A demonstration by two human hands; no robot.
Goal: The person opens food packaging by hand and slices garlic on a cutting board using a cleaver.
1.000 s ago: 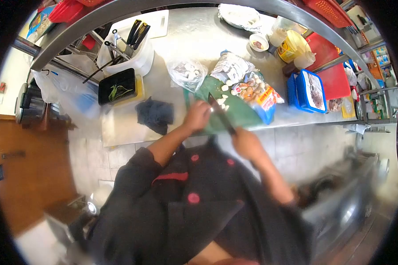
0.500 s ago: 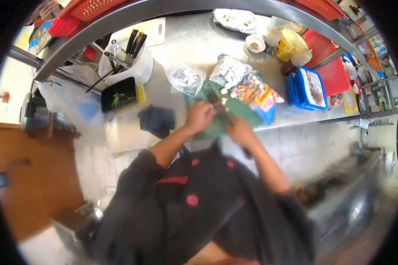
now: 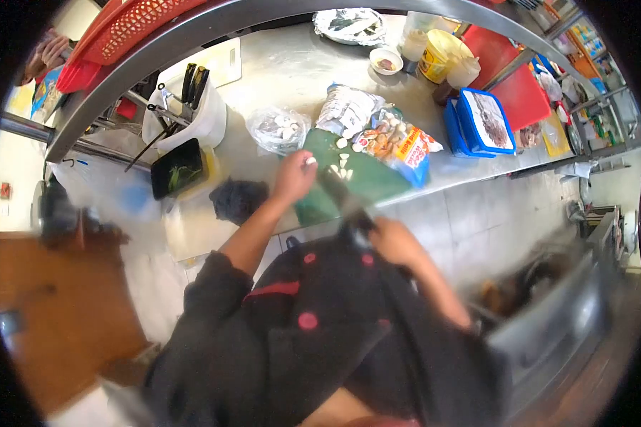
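Note:
My left hand (image 3: 294, 178) is over the left edge of the green cutting board (image 3: 377, 176), its fingers pinched on a small white piece (image 3: 311, 161) that looks like a garlic clove. In my right hand (image 3: 397, 243), near the board's front edge, is the handle of a knife (image 3: 349, 203). Its blurred blade points away from me across the board. Several white clove pieces (image 3: 344, 173) lie just beyond the tip. A clear plastic bag with white pieces (image 3: 280, 130) sits behind my left hand. A printed bag of brownish and whitish pieces (image 3: 400, 146) rests on the board's right side.
A dark cloth (image 3: 239, 201) lies left of the board. Farther left are a black tray (image 3: 179, 169) and a white bin of utensils (image 3: 205, 117). Blue containers (image 3: 479, 122) stand at the right. A metal rail (image 3: 263, 8) arches overhead. A foil-covered dish (image 3: 350, 27) is at the back.
My left hand has come away from the blade toward the left, holding a white piece. My right hand has drawn the knife back toward my body. The white pieces on the board are now uncovered.

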